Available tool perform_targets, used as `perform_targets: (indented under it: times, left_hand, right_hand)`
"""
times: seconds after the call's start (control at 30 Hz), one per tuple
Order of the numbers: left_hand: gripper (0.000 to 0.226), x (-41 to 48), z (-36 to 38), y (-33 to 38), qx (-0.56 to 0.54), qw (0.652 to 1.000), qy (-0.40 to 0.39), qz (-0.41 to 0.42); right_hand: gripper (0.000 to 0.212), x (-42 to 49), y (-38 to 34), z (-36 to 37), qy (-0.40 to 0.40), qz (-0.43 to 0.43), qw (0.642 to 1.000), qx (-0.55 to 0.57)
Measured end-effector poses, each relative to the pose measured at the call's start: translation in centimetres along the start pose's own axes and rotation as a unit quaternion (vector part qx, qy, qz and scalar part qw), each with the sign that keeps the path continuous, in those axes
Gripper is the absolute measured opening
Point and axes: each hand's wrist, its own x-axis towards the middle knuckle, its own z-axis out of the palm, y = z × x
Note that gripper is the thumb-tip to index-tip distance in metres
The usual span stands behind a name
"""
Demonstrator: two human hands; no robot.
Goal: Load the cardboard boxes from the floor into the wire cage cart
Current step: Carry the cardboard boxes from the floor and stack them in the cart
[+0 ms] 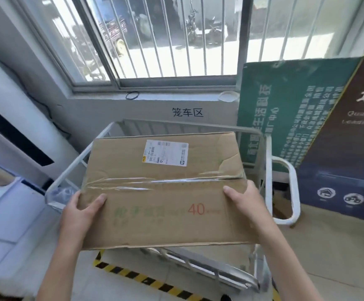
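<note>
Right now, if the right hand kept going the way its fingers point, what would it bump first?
The right hand already grips the cardboard box, so it would only press into that. Pushed onward together, they probably meet the cart's far rail; depth is unclear.

You grip a matt brown cardboard box [163,190], creased, with glossy clear tape [155,181] and a white paper label [165,155]. Beneath the box: white-painted metal cart [267,170], smooth.

Brown box [163,192] w/ red "40", white cart [267,161], yellow-black floor tape [133,275].
</note>
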Motion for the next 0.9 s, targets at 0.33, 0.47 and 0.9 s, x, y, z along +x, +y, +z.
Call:
perform_targets:
  times: [0.33,0.47,0.9]
  left_hand:
    - [0.106,15.5,2.7,-4.3,0.011,0.993,-0.067,-0.096]
    - [0.113,24.0,4.9,-6.6,0.017,0.988,-0.120,-0.098]
    - [0.104,39.6,13.6,-11.2,0.148,0.938,-0.296,-0.104]
  right_hand:
    - [0.035,8.3,-3.9,11.7,0.010,0.062,0.997,-0.036]
    - [0.036,10.6,-5.0,17.3,0.050,0.120,0.991,-0.032]
    - [0.028,14.5,-1.7,29.8,0.077,0.248,0.965,0.037]
